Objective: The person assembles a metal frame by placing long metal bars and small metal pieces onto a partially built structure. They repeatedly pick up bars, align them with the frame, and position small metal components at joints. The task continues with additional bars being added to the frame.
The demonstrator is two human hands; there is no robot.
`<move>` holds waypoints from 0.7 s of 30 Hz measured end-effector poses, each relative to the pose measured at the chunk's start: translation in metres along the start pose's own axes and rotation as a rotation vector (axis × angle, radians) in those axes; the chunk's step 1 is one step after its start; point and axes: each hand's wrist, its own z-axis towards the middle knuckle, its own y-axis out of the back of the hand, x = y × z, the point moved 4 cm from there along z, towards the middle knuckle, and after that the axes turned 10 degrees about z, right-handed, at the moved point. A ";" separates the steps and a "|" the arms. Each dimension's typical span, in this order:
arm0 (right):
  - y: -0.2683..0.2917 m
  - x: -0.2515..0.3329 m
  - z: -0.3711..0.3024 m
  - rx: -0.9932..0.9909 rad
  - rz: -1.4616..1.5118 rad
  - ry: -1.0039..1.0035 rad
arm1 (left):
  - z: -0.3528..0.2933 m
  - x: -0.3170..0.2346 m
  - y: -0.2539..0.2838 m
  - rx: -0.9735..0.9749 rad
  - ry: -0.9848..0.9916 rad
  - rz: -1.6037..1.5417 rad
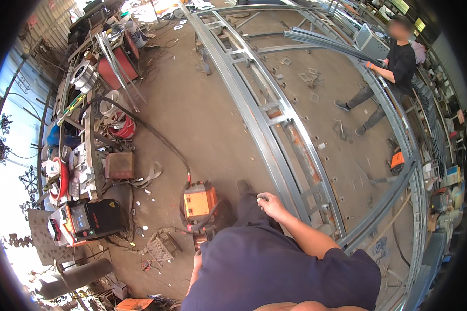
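My right hand (pixel 269 203) is in front of my dark trousers, left of the steel frame, with its fingers curled in. Whether it holds something small cannot be made out. Most of my left hand (pixel 196 262) is hidden beside my dark shirt; its fingers do not show clearly. Just beyond it, on the floor, stands an orange box-shaped machine (pixel 199 201) with a thick black cable (pixel 163 139) joined by a red connector. To my right runs a long ladder-like steel frame (pixel 262 132) with cross pieces, apart from my right hand.
A co-worker (pixel 399 62) stands at far right, hands on long steel profiles (pixel 327 40). At left, a cluttered bench (pixel 91 155) has a red bucket (pixel 122 126) beside it. A black-and-orange machine (pixel 96 218) and a plastic crate (pixel 162 248) are at lower left. Metal scraps lie about the floor.
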 end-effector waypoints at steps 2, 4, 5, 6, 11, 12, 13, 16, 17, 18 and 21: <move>-0.013 0.025 0.043 0.043 -0.001 -0.011 | 0.018 -0.025 0.008 0.001 0.023 0.001; -0.022 0.050 0.084 0.077 -0.043 -0.023 | 0.035 -0.053 0.014 0.003 0.044 0.007; -0.024 0.058 0.110 0.090 -0.044 -0.018 | 0.046 -0.068 0.019 0.003 0.051 0.014; -0.026 0.064 0.138 0.100 -0.044 -0.011 | 0.059 -0.086 0.022 0.005 0.056 0.020; -0.030 0.128 0.259 0.108 0.022 -0.046 | 0.121 -0.187 0.052 0.012 0.038 0.067; -0.030 0.145 0.279 0.104 0.026 -0.058 | 0.136 -0.210 0.058 0.013 0.021 0.077; -0.029 0.162 0.297 0.094 0.031 -0.070 | 0.147 -0.231 0.067 0.019 0.003 0.087; -0.027 0.203 0.345 0.112 0.141 -0.106 | 0.183 -0.296 0.095 0.037 -0.063 0.090; -0.023 0.217 0.356 0.120 0.185 -0.120 | 0.192 -0.320 0.104 0.043 -0.078 0.086; -0.017 0.234 0.365 0.109 0.299 -0.125 | 0.189 -0.383 0.114 0.066 0.053 0.038; 0.001 0.305 0.396 0.149 0.674 -0.150 | 0.210 -0.474 0.138 0.111 0.049 -0.066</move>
